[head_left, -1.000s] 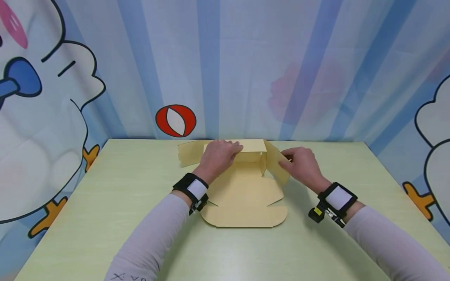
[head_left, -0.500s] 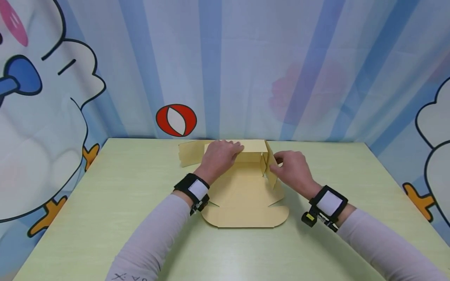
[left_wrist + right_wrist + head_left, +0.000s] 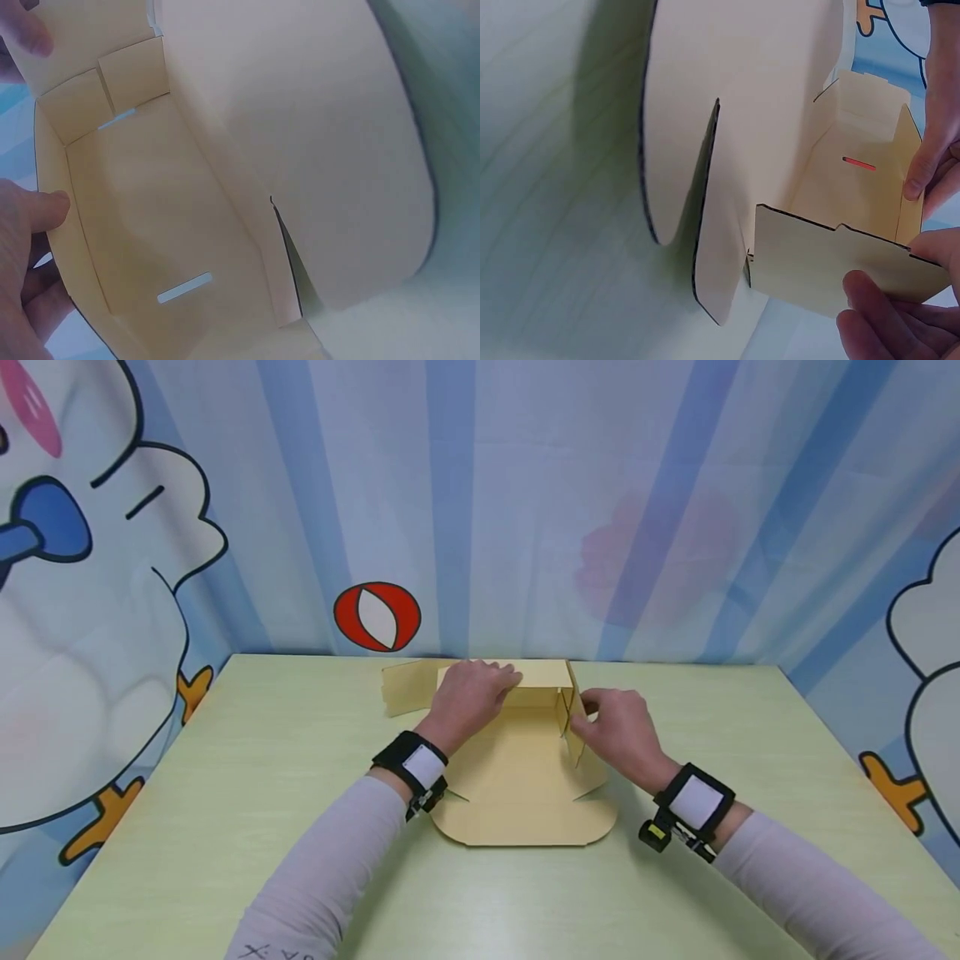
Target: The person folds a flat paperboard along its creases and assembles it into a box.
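Observation:
A partly folded tan cardboard box point(image 3: 517, 768) lies on the table, its back wall raised and its lid panel flat towards me. My left hand point(image 3: 468, 702) grips the back wall; in the left wrist view the left thumb point(image 3: 51, 210) lies on the inside and the fingers behind. At the right end, my right hand point(image 3: 622, 727) pinches the right side flap point(image 3: 817, 262) between thumb and fingers. That flap stands upright beside a small inner tab. The left side flap point(image 3: 408, 687) sticks outward, untouched. A narrow slot point(image 3: 185, 288) shows in the box panel.
The pale green table point(image 3: 262, 777) extends to both sides and in front of the box. Behind it hangs a blue striped curtain point(image 3: 517, 510) with cartoon prints. The lid's rounded front edge point(image 3: 525, 835) lies close to the tabletop.
My right hand has moved left and slightly nearer, swinging the right side flap inward until it lines up with the box end. My left hand has stayed on the back wall.

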`<action>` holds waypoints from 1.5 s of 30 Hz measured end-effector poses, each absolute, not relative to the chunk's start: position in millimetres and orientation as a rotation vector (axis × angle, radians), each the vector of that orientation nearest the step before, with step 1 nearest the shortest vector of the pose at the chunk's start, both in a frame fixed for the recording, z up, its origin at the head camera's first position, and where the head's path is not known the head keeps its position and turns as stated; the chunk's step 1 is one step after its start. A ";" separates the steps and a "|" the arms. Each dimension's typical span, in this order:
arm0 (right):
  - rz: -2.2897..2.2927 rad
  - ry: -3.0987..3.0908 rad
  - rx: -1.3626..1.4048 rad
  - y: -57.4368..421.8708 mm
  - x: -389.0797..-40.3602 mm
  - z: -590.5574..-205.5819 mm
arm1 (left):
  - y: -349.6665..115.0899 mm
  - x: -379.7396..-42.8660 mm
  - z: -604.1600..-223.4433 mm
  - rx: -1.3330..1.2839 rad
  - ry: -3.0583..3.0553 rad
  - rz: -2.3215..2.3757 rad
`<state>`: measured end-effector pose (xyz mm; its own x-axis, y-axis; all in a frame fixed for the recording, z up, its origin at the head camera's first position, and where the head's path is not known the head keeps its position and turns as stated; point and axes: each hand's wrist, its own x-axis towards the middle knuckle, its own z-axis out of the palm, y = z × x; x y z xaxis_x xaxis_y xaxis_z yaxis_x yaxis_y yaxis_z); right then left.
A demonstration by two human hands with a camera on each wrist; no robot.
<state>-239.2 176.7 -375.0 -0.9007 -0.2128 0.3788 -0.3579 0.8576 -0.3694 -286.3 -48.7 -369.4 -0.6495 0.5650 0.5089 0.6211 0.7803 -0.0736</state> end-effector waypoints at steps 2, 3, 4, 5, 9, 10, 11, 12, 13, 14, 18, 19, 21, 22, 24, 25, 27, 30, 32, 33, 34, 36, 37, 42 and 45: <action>0.620 -2.710 0.423 176.1 -238.8 -375.9 | -48.4 -286.1 -369.4 -0.887 -2.459 -0.142; 0.617 -2.711 0.421 175.9 -238.8 -376.2 | -48.4 -285.9 -369.3 -0.888 -2.460 -0.140; 0.614 -2.712 0.420 175.8 -238.7 -376.5 | -48.5 -285.8 -369.4 -0.887 -2.461 -0.136; 0.614 -2.711 0.420 175.7 -238.7 -376.6 | -48.4 -285.8 -369.3 -0.887 -2.461 -0.135; 0.626 -2.705 0.420 175.5 -239.0 -376.8 | -48.4 -286.1 -369.3 -0.882 -2.460 -0.132; 0.637 -2.704 0.419 175.7 -239.0 -376.9 | -48.4 -286.2 -369.3 -0.882 -2.460 -0.134; 0.655 -2.703 0.417 175.9 -239.1 -377.0 | -48.4 -286.2 -369.2 -0.881 -2.460 -0.137; 0.681 -2.707 0.413 176.2 -239.1 -377.1 | -48.4 -286.3 -369.2 -0.882 -2.458 -0.140; 0.707 -2.710 0.409 176.5 -239.2 -377.2 | -48.4 -286.4 -369.4 -0.882 -2.457 -0.145; 0.734 -2.714 0.406 177.2 -239.4 -377.5 | -48.5 -286.4 -369.4 -0.883 -2.456 -0.147; 0.835 -2.731 0.399 179.1 -239.7 -379.1 | -48.6 -286.0 -369.3 -0.883 -2.456 -0.155; 0.845 -2.735 0.397 179.4 -239.7 -379.6 | -48.6 -285.9 -369.4 -0.882 -2.456 -0.155; 0.867 -2.749 0.395 179.6 -239.1 -380.6 | -48.6 -285.7 -369.5 -0.880 -2.458 -0.151; 0.876 -2.758 0.398 179.6 -238.8 -381.1 | -48.5 -285.7 -369.5 -0.879 -2.458 -0.145; 0.889 -2.778 0.401 179.0 -237.4 -381.2 | -48.7 -285.6 -369.7 -0.877 -2.458 -0.127; 0.893 -2.787 0.405 178.7 -236.8 -381.2 | -48.7 -285.4 -369.5 -0.875 -2.458 -0.120; 0.917 -2.795 0.418 178.4 -235.8 -381.5 | -48.9 -285.1 -369.0 -0.872 -2.461 -0.109; 0.952 -2.790 0.439 178.5 -235.1 -382.4 | -49.1 -284.8 -367.8 -0.871 -2.465 -0.096; 0.983 -2.790 0.448 178.8 -234.9 -383.4 | -49.2 -284.9 -367.6 -0.872 -2.467 -0.093; 1.001 -2.792 0.452 179.0 -234.7 -383.6 | -49.3 -285.1 -367.7 -0.874 -2.466 -0.090; 1.022 -2.796 0.458 179.2 -234.4 -383.7 | -49.4 -285.2 -367.6 -0.876 -2.465 -0.090; 1.076 -2.810 0.479 180.2 -234.0 -384.2 | -49.5 -285.7 -367.9 -0.876 -2.463 -0.091; 1.106 -2.817 0.495 180.9 -233.8 -384.3 | -49.7 -285.9 -368.1 -0.876 -2.463 -0.095; 1.247 -2.846 0.558 186.6 -233.6 -384.7 | -50.5 -287.2 -370.1 -0.883 -2.458 -0.119; 1.255 -2.855 0.560 188.8 -235.5 -384.7 | -50.2 -287.8 -370.3 -0.890 -2.450 -0.128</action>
